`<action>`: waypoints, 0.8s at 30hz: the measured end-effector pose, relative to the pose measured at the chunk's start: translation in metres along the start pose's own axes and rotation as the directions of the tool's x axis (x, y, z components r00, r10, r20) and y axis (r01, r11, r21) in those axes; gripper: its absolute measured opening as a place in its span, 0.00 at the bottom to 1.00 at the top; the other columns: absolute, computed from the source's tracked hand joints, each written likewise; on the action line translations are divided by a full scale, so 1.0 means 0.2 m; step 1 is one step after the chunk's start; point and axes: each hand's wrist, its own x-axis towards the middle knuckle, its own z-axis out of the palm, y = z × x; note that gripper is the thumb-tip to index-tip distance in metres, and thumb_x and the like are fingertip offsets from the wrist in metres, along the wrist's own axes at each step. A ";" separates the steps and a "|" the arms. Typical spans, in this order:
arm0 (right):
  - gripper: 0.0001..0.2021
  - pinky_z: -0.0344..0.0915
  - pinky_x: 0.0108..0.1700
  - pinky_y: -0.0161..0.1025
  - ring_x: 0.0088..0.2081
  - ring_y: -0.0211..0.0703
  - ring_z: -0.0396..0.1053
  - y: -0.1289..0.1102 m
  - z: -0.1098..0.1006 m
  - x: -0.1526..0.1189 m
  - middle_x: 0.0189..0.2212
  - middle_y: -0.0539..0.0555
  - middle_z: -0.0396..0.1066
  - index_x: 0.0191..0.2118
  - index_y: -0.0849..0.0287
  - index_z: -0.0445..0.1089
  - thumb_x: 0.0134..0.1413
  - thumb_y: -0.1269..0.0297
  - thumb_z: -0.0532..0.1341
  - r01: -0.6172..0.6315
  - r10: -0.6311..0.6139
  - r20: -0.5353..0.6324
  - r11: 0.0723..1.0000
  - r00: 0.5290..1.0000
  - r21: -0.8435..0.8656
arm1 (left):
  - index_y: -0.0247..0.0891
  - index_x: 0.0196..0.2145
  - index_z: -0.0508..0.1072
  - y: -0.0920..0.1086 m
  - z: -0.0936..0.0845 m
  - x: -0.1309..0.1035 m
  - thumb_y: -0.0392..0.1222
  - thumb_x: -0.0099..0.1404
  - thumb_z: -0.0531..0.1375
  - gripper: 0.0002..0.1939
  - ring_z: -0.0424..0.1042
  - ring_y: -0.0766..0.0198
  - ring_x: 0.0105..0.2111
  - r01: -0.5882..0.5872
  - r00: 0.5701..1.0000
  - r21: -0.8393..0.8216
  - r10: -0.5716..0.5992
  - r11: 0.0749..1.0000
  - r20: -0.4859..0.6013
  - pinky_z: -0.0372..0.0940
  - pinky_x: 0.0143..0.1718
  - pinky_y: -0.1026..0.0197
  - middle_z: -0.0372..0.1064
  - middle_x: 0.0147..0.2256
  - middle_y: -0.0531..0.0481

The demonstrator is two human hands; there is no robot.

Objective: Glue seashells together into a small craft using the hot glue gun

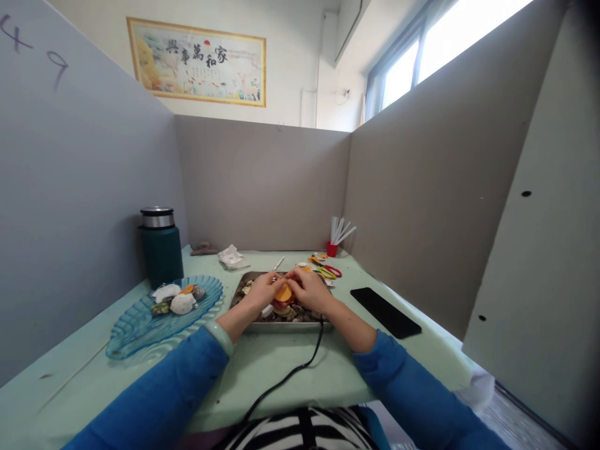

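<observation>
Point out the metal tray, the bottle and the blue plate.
Metal tray (276, 327), head view: front wall.
Bottle (162, 253), head view: middle of its body.
Blue plate (137, 329), head view: bare near end.

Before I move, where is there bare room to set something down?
Bare cloth: in front of the metal tray, between black cable and right sleeve; also between black slab and red cup. Crowded: behind the tray, with scissors and tissue; over it, where the left hand and right hand hold an orange piece.
</observation>
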 end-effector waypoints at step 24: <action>0.07 0.56 0.32 0.32 0.28 0.36 0.65 0.00 0.00 0.00 0.28 0.51 0.70 0.39 0.59 0.67 0.55 0.67 0.54 0.025 -0.025 -0.002 0.999 1.000 -0.028 | 0.34 0.28 0.66 0.00 0.00 0.00 0.42 0.57 0.56 0.07 0.69 0.65 0.19 0.085 0.996 -0.081 -0.084 0.993 0.010 0.64 0.21 0.65 0.66 0.20 0.52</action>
